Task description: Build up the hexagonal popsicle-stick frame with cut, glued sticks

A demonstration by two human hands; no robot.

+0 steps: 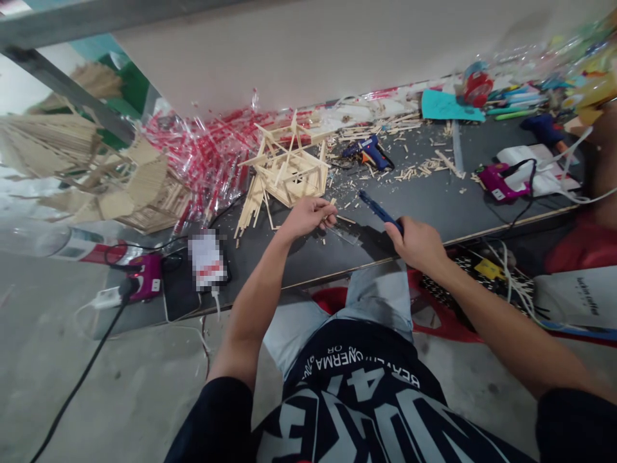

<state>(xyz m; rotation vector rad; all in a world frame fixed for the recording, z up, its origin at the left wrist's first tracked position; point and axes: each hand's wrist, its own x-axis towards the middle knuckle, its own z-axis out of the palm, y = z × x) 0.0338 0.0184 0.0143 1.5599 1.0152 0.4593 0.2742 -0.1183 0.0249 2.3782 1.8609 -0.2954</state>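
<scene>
While the left hand pinches a short stick between closed fingers just above the desk, the right hand is wrapped tight round the handle of a blue tool, tip pointing up and away toward the back of the desk; whether it is a cutter or a knife cannot be told. The stick frame stands just beyond the left hand, near the back wall: several uprights and cross pieces joined, open sides, looks partly built, roughly mid-way by my reading. A bundle of loose sticks leans against its left side, unused. Offcuts are scattered across the desk behind the tool, so plenty of trimming looks done. A blue glue gun lies to the right of the frame, apart from both hands; a purple glue gun sits further right with its cord. Red-striped wrappers are heaped left of the frame. Left to do, as I judge: the stick in the left hand not yet on the frame, more pieces to add
</scene>
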